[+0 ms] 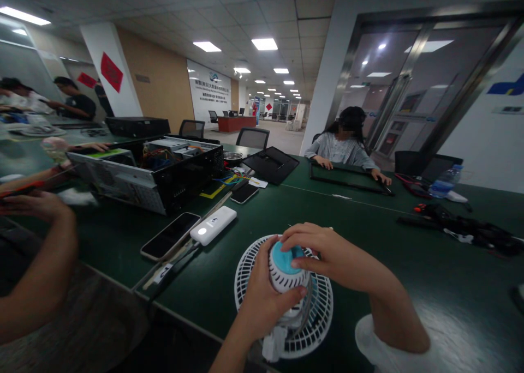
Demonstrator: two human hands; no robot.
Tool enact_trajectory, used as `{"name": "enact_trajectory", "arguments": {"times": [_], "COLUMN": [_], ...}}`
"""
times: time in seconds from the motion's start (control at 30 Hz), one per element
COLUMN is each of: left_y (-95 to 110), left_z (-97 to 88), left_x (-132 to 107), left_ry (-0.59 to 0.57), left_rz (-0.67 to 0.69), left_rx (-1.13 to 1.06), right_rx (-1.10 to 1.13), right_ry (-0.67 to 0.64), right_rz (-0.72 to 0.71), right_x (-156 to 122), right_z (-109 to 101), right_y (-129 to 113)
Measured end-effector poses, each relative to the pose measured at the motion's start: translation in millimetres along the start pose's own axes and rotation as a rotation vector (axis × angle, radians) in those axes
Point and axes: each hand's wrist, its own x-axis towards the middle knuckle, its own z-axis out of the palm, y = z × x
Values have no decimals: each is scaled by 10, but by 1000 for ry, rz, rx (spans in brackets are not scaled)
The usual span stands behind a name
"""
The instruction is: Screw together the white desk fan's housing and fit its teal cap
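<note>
A white electric fan (242, 269) lies face down on the green table, its round grille spread beneath the motor housing (281, 279). My left hand (262, 294) is wrapped around the slotted white housing, thumb across its near side. On top sits a turquoise cap (285, 261) with a recess. The fingers of my right hand (317, 246) are bent over the cap and grip its edges from the right. A white plug and cable (274, 343) hang by the housing on the near side. Part of the grille is hidden under my hands.
Left of the fan are a white power bank (213, 226) with a cable, a phone (171, 235) and another phone (244, 193). An open computer case (164, 179) stands beyond, near a co-worker's arm (49, 253). Across the table, a person (341, 144) touches a black frame (347, 185). A bottle (446, 181) stands right.
</note>
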Motion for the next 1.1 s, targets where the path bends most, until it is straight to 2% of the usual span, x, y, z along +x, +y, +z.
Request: {"name": "enact_trajectory", "arguments": {"times": [0.47,0.77,0.97,1.1], "left_y": [-18,-3,23,26], "left_z": [10,6,13,16], "left_x": [0,5,3,4], "left_ry": [43,4,10,19], "left_rz": [16,19,2,9], "left_rx": [23,6,-29,-5], "right_rx": [-272,-517,-558,-602], "right_ry": [101,106,65,97], "right_rz": [217,312,424,567], "right_x": [77,168,223,277], "right_z": [146,236,273,353], "right_y": [-136,-266,-349,-387]}}
